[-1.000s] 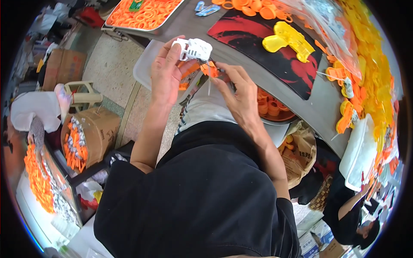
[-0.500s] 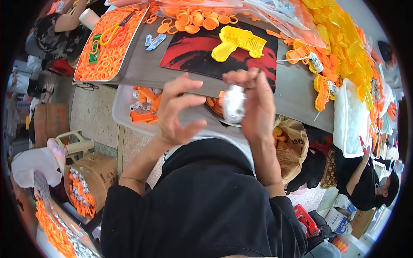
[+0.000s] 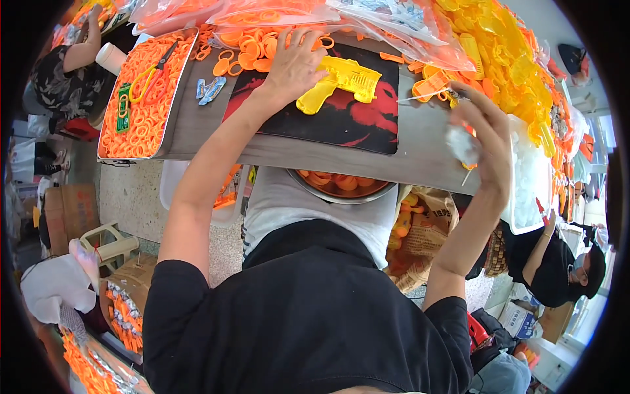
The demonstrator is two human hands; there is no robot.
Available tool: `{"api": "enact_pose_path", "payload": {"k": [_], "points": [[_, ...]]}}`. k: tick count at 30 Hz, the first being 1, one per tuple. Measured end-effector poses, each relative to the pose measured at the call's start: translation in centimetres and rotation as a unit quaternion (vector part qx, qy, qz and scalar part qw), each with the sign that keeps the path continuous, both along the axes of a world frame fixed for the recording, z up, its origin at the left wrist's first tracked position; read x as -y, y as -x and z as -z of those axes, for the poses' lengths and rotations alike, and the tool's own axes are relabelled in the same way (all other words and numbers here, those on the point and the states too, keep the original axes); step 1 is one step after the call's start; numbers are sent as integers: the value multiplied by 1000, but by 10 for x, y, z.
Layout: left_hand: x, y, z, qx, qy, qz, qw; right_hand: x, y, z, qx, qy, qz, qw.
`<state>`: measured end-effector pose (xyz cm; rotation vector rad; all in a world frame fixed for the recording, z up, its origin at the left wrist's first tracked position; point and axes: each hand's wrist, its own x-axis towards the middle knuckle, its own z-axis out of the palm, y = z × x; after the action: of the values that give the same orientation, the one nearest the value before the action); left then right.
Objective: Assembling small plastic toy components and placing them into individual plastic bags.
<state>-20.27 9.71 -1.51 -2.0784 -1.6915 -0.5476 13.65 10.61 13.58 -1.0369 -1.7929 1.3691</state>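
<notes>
My left hand [image 3: 296,64] flat, fingers spread, on yellow toy gun [image 3: 341,82], barrel pointing right; right hand [image 3: 482,141] pinching white piece [image 3: 459,143], well right.

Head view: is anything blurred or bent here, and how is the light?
Head view: the right hand and the small white piece it holds are smeared by motion; the left hand on the yellow toy gun is sharp. The table edge bows from the fisheye, corners are black. Light is bright and even, with glare on the plastic bags.

- Grey worktable [image 3: 420,154] spans the upper centre of the frame.
- Speckled concrete floor [image 3: 131,190] at left.
- Cardboard boxes [image 3: 62,210] and a pale plastic stool [image 3: 108,244] at lower left.
</notes>
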Motion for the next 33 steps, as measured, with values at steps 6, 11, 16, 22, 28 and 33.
{"api": "enact_pose_path", "payload": {"k": [6, 11, 16, 22, 28, 33], "points": [[18, -32, -20, 374, 93, 56, 921, -41, 69, 110, 159, -42, -127, 978], [23, -52, 3, 608, 64, 128, 781, -32, 83, 124, 166, -134, -51, 976], [28, -55, -12, 507, 83, 92, 853, -28, 85, 135, 135, -270, -24, 953], [22, -59, -13, 528, 104, 92, 838, -28, 85, 133, 150, -339, -5, 929], [21, -65, -20, 503, 114, 85, 853, -35, 82, 128, 168, -346, -35, 922], [20, -69, -26, 424, 62, 86, 899, -28, 84, 123, 191, -371, -20, 909]]}}
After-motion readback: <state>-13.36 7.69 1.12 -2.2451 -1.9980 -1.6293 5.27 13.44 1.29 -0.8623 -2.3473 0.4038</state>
